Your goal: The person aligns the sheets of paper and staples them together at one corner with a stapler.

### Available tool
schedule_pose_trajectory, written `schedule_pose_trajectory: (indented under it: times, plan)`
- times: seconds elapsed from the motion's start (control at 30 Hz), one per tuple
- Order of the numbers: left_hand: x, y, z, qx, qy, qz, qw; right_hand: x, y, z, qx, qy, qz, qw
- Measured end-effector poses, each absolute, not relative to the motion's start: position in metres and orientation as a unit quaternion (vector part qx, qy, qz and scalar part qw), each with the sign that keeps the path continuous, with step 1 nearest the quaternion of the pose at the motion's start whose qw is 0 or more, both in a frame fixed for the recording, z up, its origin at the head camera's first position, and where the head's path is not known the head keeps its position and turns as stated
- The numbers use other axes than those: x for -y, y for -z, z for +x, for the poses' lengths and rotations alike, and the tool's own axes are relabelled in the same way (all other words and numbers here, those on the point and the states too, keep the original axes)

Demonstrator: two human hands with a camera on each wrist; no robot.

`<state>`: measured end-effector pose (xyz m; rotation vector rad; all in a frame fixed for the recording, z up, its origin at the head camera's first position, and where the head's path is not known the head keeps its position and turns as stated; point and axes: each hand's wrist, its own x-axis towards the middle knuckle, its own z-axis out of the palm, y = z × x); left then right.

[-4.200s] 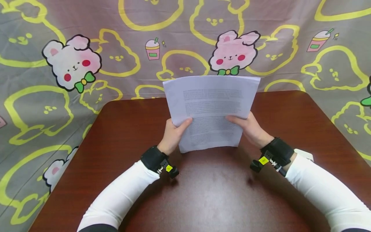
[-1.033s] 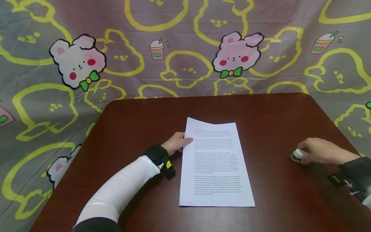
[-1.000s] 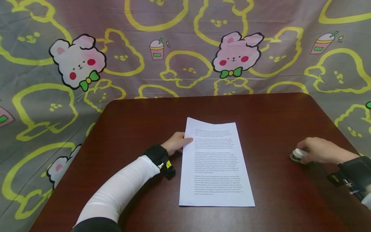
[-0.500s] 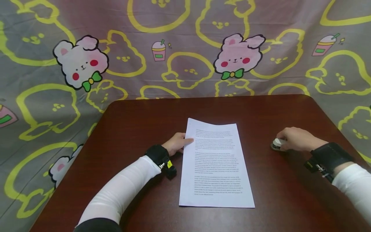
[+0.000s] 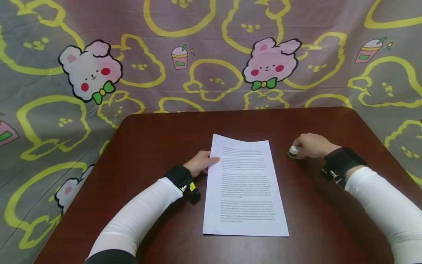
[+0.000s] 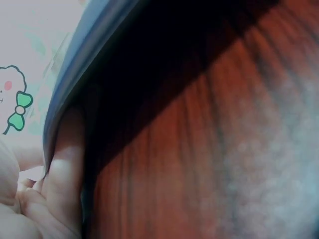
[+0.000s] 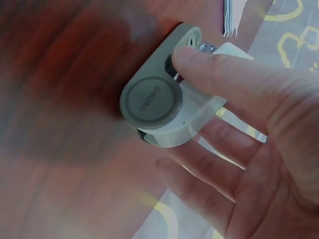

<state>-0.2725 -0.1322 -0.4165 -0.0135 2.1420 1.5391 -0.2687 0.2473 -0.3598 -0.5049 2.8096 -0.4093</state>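
Observation:
A stack of printed paper sheets (image 5: 245, 190) lies at the middle of the table, its upper left part slightly raised. My left hand (image 5: 199, 163) pinches its left edge, thumb on top and fingers underneath; the left wrist view shows a finger below the sheets (image 6: 82, 59). To the right of the paper and apart from it, my right hand (image 5: 313, 145) holds a small white and grey stapler (image 5: 292, 151). In the right wrist view the thumb presses on the side of the stapler (image 7: 152, 102), whose round grey base is turned to the camera.
The dark red-brown wooden table (image 5: 158, 139) has rounded far corners. Behind and beside it hangs a grey cloth (image 5: 211, 47) printed with cartoon rabbits and yellow outlines. Black straps with small cameras sit on both wrists.
Both hands held the stack upright earlier; it now lies on the table. My right hand has gone to the stapler and moved with it leftward and farther away, closer to the paper. The left hand stays put.

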Motion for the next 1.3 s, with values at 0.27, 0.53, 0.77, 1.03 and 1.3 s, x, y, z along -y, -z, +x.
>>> schedule_pose_trajectory:
  times: [0.27,0.53,0.77,1.03,1.3]
  plan:
    - [0.135,0.416,-0.273,-0.771,-0.583,-0.006,0.256,-0.228,0.364,-0.286,-0.972,0.122,-0.174,0.098]
    - [0.137,0.416,-0.273,-0.763,-0.59,-0.001,0.264,-0.216,0.367,-0.299,-0.972,0.135,-0.171,0.085]
    - [0.137,0.415,-0.275,-0.752,-0.602,-0.005,0.267,-0.216,0.372,-0.306,-0.971,0.156,-0.165,0.074]
    - [0.138,0.415,-0.277,-0.741,-0.612,-0.009,0.277,-0.216,0.377,-0.31,-0.967,0.188,-0.158,0.07]
    - [0.138,0.416,-0.279,-0.731,-0.618,-0.008,0.287,-0.218,0.381,-0.314,-0.945,0.267,-0.168,0.084]
